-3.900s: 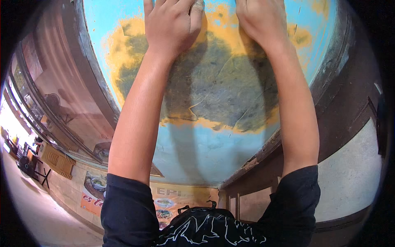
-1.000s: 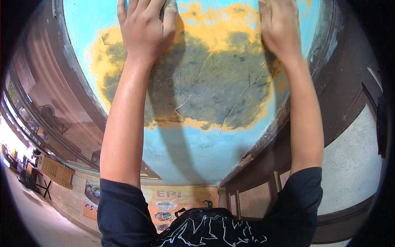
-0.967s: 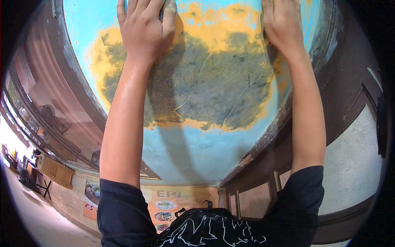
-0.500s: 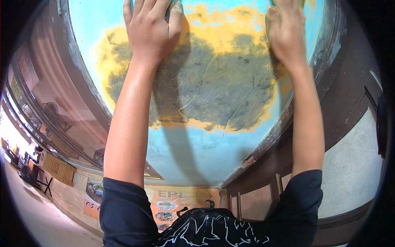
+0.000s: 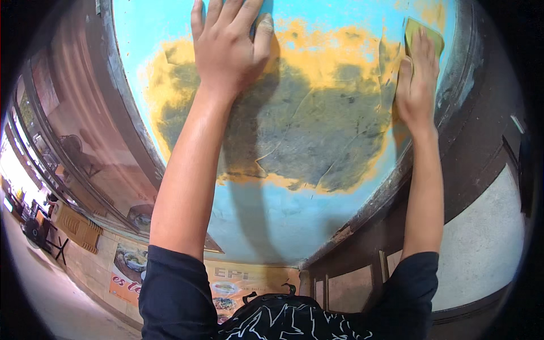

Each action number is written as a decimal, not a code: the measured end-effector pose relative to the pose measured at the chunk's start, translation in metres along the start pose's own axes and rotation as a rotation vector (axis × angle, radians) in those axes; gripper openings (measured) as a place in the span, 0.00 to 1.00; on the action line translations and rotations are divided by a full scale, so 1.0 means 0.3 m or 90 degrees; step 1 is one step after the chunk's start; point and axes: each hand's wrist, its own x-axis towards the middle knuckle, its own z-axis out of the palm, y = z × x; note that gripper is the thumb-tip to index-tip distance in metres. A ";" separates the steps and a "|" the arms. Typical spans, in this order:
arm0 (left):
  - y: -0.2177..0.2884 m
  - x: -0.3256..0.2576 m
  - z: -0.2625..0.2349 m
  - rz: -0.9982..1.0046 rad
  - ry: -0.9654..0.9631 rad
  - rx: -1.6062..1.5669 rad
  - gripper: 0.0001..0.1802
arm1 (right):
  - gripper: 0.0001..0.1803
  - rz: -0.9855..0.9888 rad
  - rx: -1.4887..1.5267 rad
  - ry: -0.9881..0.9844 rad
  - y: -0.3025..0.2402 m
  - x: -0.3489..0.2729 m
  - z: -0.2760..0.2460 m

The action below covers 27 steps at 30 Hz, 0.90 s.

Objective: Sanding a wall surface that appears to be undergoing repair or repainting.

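A broad turquoise-painted panel (image 5: 255, 209) spreads before me, with a worn patch of yellow around a dark grey middle. On its upper left part lies my left hand (image 5: 232, 45), flat, fingers spread, holding nothing; the fingertips reach the top edge of the picture. My right hand (image 5: 417, 96) is at the upper right, near the panel's border. Its fingers, close together and nearly straight, press a yellow-green sheet of sandpaper (image 5: 435, 38) against the surface. Part of the sheet is hidden under the fingers, while its upper corner sticks out beyond them.
A dark, chipped frame (image 5: 391, 178) runs along the panel's right edge. Glass panes with a curtain (image 5: 85, 96) stand to the left. Farther off are a stack of tan plastic chairs (image 5: 78, 226), a black fan (image 5: 34, 231) and a food banner (image 5: 127, 266).
My right hand has shifted right and lower in the picture, and the sandpaper now shows more fully. The whole view has tilted slightly, with the panel and my left hand appearing lower and farther right.
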 end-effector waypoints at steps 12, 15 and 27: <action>0.065 0.024 0.125 0.012 0.017 0.010 0.30 | 0.31 0.017 -0.010 0.021 0.145 -0.062 0.022; 0.084 0.027 0.132 0.004 0.007 -0.004 0.30 | 0.31 0.006 -0.015 0.008 0.200 -0.012 0.016; 0.133 0.025 0.213 -0.017 0.004 -0.031 0.30 | 0.30 -0.025 0.013 -0.011 0.202 -0.102 0.059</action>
